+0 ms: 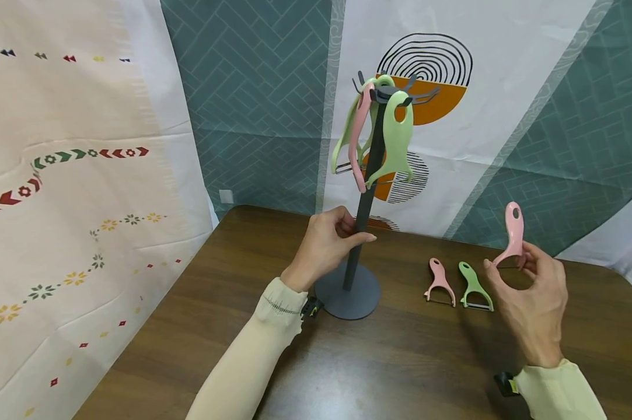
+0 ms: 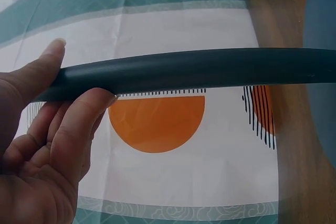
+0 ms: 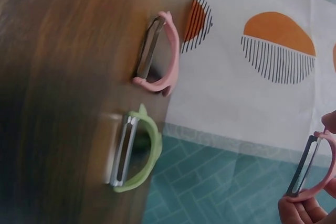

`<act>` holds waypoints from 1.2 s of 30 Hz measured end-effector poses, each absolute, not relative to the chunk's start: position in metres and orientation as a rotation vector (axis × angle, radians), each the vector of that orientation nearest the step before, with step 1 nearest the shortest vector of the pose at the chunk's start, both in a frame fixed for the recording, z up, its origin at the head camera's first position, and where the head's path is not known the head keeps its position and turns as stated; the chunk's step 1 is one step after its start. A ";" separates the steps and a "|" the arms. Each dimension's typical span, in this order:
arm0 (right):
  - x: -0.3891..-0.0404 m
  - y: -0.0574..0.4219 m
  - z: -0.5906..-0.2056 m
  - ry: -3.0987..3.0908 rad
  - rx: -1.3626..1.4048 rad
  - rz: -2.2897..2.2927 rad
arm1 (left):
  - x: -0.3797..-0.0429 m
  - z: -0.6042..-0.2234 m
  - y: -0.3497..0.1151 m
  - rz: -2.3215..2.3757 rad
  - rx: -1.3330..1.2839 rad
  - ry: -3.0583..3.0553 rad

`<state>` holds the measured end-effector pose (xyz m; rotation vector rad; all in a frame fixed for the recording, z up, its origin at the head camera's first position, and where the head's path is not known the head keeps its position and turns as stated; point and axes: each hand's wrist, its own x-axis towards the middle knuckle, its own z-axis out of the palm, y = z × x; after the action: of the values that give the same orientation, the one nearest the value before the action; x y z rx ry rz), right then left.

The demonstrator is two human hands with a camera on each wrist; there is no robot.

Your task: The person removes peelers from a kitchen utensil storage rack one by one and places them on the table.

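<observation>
My left hand (image 1: 328, 242) pinches the upright pole (image 2: 199, 69) of a dark grey hook stand between thumb and fingers, above its round base (image 1: 365, 297). To the right, my right hand (image 1: 536, 291) holds a pink peeler (image 1: 514, 233) above the table, gripping it at the blade end with its handle pointing up. In the right wrist view, fingertips hold both sides of its blade frame. From the stand's hooks (image 1: 423, 96) hang a pink peeler (image 1: 356, 134) and green peelers, one green peeler (image 1: 397, 131) at the front right. Some hooks on the right carry nothing.
Between the stand and my right hand, a pink peeler (image 1: 437, 271) and a green peeler (image 1: 471, 280) lie side by side on the brown wooden table (image 1: 400, 361). Patterned cloth (image 1: 263, 116) hangs behind the table, and a pale embroidered cloth (image 1: 84, 221) on the left.
</observation>
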<state>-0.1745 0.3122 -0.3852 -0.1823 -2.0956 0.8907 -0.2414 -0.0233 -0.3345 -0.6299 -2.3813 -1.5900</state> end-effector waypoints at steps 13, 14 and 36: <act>-0.177 0.321 -0.395 -2.113 -0.219 0.861 | -0.242 -0.336 -0.025 -1.566 -0.615 -2.410; -0.177 0.322 -0.396 -2.117 -0.223 0.860 | -0.242 -0.336 -0.025 -1.568 -0.614 -2.410; -0.179 0.338 -0.409 -2.231 -0.301 0.777 | -0.242 -0.335 -0.026 -1.590 -0.618 -2.393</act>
<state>-0.1786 0.3378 -0.4093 -0.3014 -2.2310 0.7774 -0.2419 -0.0262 -0.3354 -0.6182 -2.3931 -1.5901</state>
